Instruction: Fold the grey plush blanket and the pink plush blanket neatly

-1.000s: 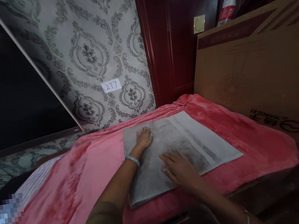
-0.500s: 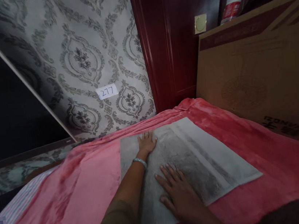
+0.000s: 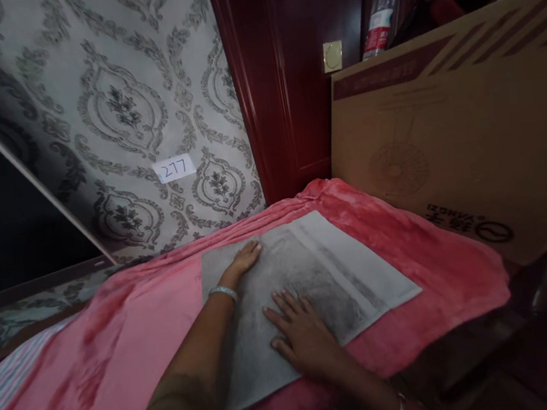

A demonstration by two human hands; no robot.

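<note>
A flat grey cloth (image 3: pixel 282 271) with a pale band and a lighter right end, like a towel, lies spread over a pink plush blanket (image 3: pixel 163 327). My left hand (image 3: pixel 247 257), a bracelet on its wrist, rests on the cloth near its far left edge. Its fingers stretch to the right, close together, with nothing seen in them. Nearer to me, my right hand (image 3: pixel 303 335) lies palm down on the cloth's front middle, fingers spread.
A large cardboard box (image 3: pixel 446 135) stands right of the blanket, with a red-capped plastic bottle (image 3: pixel 380 16) behind it. Patterned wallpaper (image 3: pixel 140 108) bearing a "277" paper label (image 3: pixel 175 169) and a dark red door frame (image 3: pixel 262 85) are at the back. A dark screen (image 3: pixel 1 200) is left.
My left hand's spread fingers have come together and turned to the right on the cloth. My right hand stays flat on it. The view has swung right, showing more of the box.
</note>
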